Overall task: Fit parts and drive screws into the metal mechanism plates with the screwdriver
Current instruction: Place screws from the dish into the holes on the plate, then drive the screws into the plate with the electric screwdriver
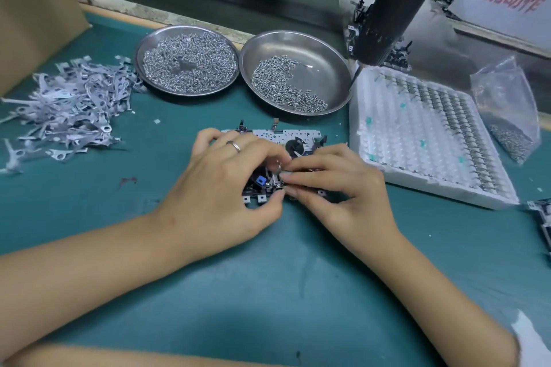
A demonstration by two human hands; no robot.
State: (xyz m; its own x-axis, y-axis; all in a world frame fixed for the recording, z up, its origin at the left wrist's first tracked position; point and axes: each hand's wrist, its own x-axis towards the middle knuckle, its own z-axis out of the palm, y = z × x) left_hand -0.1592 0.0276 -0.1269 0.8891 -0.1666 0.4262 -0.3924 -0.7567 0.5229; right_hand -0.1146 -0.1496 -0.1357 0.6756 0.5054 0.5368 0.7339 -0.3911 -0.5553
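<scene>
Hands meet over the metal mechanism plate (293, 135), which lies flat on the green worktop (238, 292) at the centre of the scene. The left hand (226, 185) covers the plate's left part, its fingers (268, 155) curled down with thumb and fingertips closing on the small metal parts beside a blue piece (261, 180) at the near edge. The right hand (343, 185) comes in from the right, its fingers (301, 176) pressed together and pinching a small part at the same spot, tip to tip with the left hand. The plate's far edge shows past the knuckles. Beyond it stand two steel dishes of screws (186, 61) (295, 73); a white parts tray (426, 134) lies right, a heap of stamped metal levers (68, 104) left. The black screwdriver (393, 6) hangs above the tray's far corner, untouched.
</scene>
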